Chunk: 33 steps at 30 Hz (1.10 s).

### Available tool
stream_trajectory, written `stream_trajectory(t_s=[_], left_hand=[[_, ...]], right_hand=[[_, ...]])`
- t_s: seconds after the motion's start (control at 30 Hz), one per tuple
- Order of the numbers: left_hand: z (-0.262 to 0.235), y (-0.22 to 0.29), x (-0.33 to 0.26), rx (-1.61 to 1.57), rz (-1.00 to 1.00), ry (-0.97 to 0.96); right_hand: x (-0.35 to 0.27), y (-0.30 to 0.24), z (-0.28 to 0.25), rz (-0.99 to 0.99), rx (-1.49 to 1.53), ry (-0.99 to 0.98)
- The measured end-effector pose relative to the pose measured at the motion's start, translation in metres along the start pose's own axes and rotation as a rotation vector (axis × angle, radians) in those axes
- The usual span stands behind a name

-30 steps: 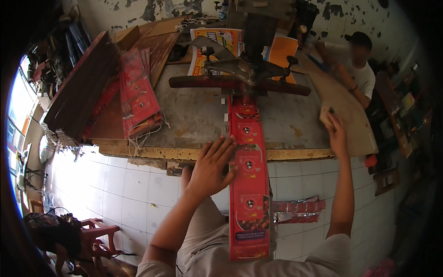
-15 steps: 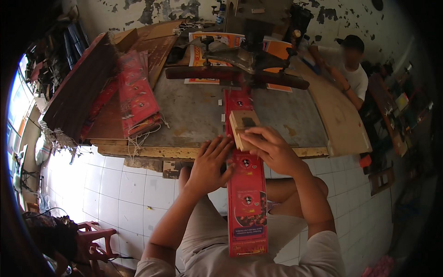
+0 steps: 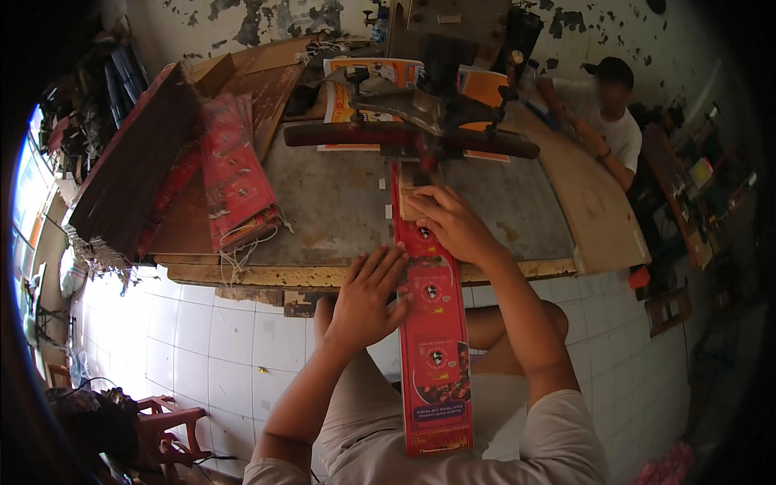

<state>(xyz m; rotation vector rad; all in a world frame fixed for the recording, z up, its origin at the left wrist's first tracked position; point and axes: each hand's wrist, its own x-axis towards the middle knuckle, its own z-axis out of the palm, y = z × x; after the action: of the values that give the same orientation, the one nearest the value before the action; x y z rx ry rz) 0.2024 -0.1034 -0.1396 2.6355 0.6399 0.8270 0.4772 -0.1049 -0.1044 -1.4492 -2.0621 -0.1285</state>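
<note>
A long red printed strip (image 3: pixel 434 331), which looks like a stack of card, runs from the worktable (image 3: pixel 323 194) over its front edge toward my lap. My left hand (image 3: pixel 368 295) lies with fingers stretched out along the strip's left edge, its thumb resting on the print. My right hand (image 3: pixel 461 230) grips a pale wooden block (image 3: pixel 411 207) and presses it on the far part of the strip. The block sits just in front of a dark crossbar (image 3: pixel 485 143) on a metal machine, and my fingers partly cover it. The strip's far end goes under the crossbar.
Bundled red printed strips (image 3: pixel 238 174) with loose strings lie on the left, beside a thick dark stack (image 3: pixel 133 162). Orange-and-white printed sheets (image 3: pixel 339 101) are behind the crossbar. A person (image 3: pixel 618 121) sits at the right. A red stool (image 3: pixel 174 424) stands lower left.
My right hand has pushed the wooden block away from me along the strip, close to the crossbar. My left hand stays in nearly the same place.
</note>
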Motion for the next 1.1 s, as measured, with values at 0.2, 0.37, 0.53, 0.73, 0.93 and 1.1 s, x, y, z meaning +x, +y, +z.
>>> stream_trajectory(t_s=[0.2, 0.37, 0.53, 0.73, 0.93, 1.1], left_hand=[[0.000, 0.000, 0.000, 0.005, -0.004, 0.001], [-0.002, -0.001, 0.000, -0.018, -0.021, 0.001], [-0.001, -0.001, -0.003, -0.027, -0.029, 0.007], [0.006, -0.006, -0.003, -0.016, -0.014, 0.029], [0.007, -0.006, -0.004, -0.023, -0.015, 0.026], [0.007, -0.005, -0.003, -0.025, -0.016, 0.022]], right_hand=[[-0.002, 0.001, 0.003, 0.015, 0.013, 0.015], [0.001, 0.004, 0.004, 0.044, 0.013, 0.048], [-0.004, 0.001, 0.010, 0.035, -0.064, 0.137], [-0.004, 0.000, 0.010, 0.007, -0.142, 0.146], [-0.005, -0.001, 0.008, -0.044, -0.280, 0.139], [-0.004, -0.003, 0.008, -0.054, -0.306, 0.161]])
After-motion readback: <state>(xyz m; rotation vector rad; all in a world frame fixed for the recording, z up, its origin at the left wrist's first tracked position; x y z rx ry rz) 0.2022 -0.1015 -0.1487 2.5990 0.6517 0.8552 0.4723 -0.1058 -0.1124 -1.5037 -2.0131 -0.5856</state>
